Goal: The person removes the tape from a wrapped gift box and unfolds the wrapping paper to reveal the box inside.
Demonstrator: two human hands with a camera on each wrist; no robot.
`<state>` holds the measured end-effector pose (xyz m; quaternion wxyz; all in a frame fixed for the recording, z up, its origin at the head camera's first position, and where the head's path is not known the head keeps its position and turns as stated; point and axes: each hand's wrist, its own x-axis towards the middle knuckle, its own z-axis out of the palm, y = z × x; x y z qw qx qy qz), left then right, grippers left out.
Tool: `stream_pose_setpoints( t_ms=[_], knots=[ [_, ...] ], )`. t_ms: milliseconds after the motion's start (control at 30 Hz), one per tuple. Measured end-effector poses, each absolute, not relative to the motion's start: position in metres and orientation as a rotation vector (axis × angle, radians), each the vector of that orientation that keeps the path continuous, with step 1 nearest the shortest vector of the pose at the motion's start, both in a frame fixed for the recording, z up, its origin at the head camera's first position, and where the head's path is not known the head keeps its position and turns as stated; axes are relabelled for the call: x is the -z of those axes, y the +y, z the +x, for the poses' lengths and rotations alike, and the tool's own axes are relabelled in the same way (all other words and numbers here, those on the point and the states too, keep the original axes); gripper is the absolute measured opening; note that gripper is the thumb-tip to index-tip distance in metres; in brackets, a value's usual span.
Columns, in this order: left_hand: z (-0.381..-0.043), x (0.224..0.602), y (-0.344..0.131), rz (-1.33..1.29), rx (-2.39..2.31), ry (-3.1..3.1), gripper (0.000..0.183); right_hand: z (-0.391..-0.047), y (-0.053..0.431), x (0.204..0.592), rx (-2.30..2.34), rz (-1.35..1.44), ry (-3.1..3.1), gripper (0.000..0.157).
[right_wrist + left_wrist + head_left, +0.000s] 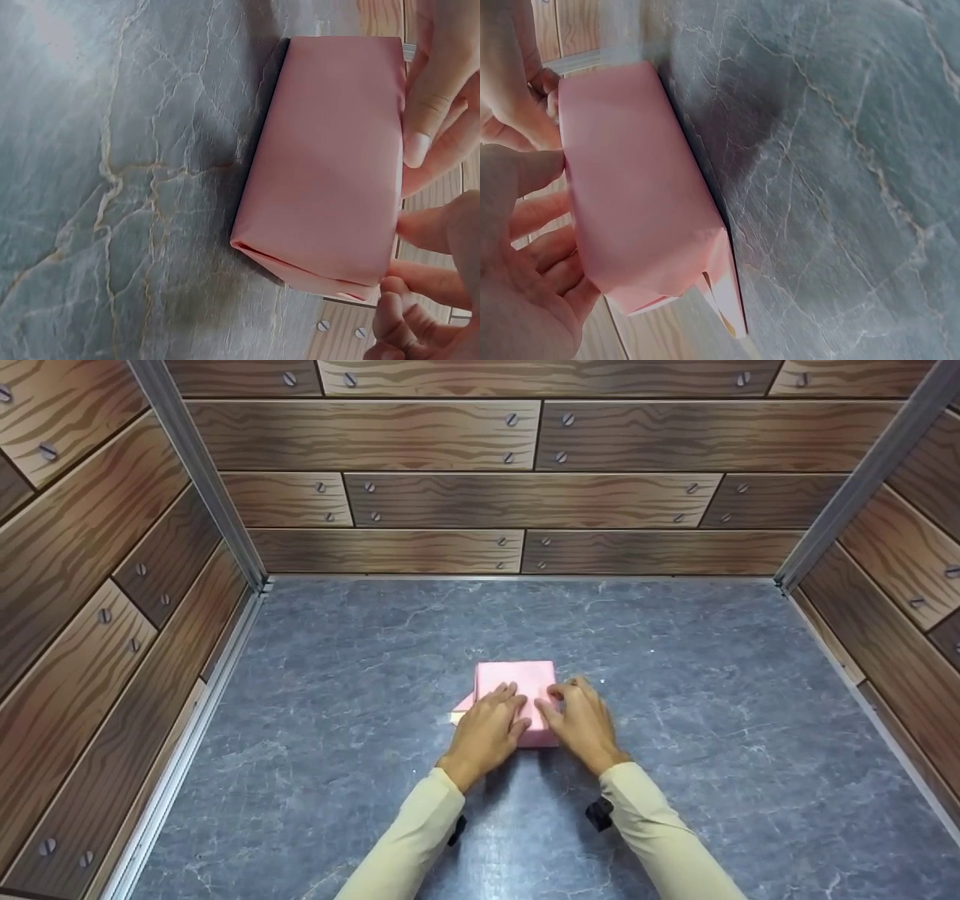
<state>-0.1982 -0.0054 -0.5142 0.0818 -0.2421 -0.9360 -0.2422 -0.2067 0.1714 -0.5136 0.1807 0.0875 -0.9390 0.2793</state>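
Observation:
A box wrapped in pink paper (517,671) lies on the grey marbled tabletop in the head view. At its left end a loose paper flap (731,300) sticks out, its pale inner side showing. The paper at the right end is folded in, with a narrow slit (300,268) along the fold. My left hand (489,727) rests over the left part of the top, fingers extended. On the top's right side, my right hand (585,724) touches the paper with thumb and index fingertips, while its other fingers curl beside the edge.
The marbled tabletop (360,660) spreads around the box. Wood-print panels (442,435) wall it in at the back and both sides, with metal rails (847,487) at the corners. Black wrist devices (599,814) show beneath the pale sleeves.

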Motion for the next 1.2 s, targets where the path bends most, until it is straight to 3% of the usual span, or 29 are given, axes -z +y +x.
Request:
stream_pose_setpoints(
  t_ms=[133,567,1200],
  knots=[
    [-0.198,0.514,-0.004,-0.725,0.743,-2.789,0.037,-0.207,0.170,0.515,-0.730,0.238,-2.619,0.028],
    [-0.196,0.514,-0.003,-0.747,0.722,-2.763,0.036,-0.211,0.168,0.516,-0.646,0.285,-2.553,0.010],
    [-0.196,0.514,-0.005,-0.739,0.687,-2.780,0.036,-0.212,0.179,0.518,-0.677,0.278,-2.509,0.008]
  ],
)
